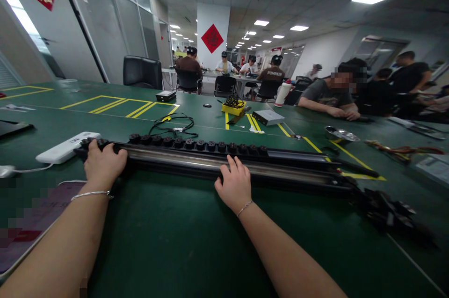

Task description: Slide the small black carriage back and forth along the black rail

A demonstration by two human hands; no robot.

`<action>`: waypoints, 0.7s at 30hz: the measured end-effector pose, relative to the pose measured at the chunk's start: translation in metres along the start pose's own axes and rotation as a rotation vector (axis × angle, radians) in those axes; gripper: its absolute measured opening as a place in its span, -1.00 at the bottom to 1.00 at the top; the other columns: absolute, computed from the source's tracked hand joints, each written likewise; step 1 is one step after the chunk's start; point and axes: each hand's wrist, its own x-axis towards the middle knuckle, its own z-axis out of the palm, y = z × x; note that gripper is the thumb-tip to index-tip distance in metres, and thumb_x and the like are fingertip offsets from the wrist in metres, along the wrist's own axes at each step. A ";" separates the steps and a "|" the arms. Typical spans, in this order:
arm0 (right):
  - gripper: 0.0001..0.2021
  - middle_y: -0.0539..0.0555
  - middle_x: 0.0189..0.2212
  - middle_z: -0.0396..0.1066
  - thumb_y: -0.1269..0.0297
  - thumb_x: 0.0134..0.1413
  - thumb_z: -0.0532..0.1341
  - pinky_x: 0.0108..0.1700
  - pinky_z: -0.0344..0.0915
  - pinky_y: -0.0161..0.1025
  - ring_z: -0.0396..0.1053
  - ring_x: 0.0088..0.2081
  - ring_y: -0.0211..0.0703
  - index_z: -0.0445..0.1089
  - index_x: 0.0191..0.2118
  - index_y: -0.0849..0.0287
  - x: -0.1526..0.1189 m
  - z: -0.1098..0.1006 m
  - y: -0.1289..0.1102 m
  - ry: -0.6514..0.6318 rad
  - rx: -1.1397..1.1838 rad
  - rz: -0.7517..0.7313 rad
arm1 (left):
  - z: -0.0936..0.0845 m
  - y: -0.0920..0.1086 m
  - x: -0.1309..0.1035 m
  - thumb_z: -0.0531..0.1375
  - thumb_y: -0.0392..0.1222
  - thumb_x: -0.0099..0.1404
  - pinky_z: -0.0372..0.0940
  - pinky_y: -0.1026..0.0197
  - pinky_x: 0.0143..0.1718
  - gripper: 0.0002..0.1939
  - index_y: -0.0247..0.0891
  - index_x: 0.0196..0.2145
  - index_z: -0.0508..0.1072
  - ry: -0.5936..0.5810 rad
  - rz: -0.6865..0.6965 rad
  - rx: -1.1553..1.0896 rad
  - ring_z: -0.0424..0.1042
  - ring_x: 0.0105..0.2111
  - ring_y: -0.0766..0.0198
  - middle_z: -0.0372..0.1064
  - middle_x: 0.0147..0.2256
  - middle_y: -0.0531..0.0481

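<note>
A long black bar with a shiny metal strip [182, 158] lies across the green table. Behind it, alongside, runs a black strip with a row of several knob-like black parts [199, 145]. My left hand [105, 162] rests on the left end of the bar, fingers bent over it and apart. My right hand [235, 183] touches the front edge near the middle, its fingertips on the bar and its thumb at the near side. Neither hand is wrapped round the bar. A dark tangled bundle [393, 214] sits at the bar's right end.
A white power strip [66, 148] lies left of the bar, a phone-like purple object [38, 223] nearer. Behind are a black cable [171, 125], a yellow box [233, 108], a grey box [268, 117] and a metal bowl [342, 134]. A person leans on the table's far right.
</note>
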 end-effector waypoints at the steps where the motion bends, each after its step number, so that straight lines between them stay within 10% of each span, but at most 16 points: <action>1: -0.77 0.17 0.17 0.13 0.26 -0.05 0.14 0.11 -0.04 0.01 -0.02 0.19 0.10 0.37 -0.21 0.12 0.000 0.000 0.000 -0.002 0.001 -0.001 | -0.001 0.001 -0.001 -0.03 0.02 0.17 0.06 -0.13 0.11 -0.40 -0.36 0.10 0.26 -0.003 0.000 -0.008 0.06 0.16 -0.21 -0.20 0.25 -0.32; 21: -0.75 0.17 0.13 0.19 0.13 0.01 0.11 0.07 0.01 0.02 0.03 0.16 0.12 0.41 -0.23 0.11 0.000 0.000 0.000 0.067 -0.017 -0.012 | 0.001 0.011 -0.020 -0.08 -0.08 0.20 0.08 -0.06 0.13 -0.50 -0.37 -0.01 0.37 0.099 0.050 -0.064 0.08 0.14 -0.14 -0.05 0.19 -0.29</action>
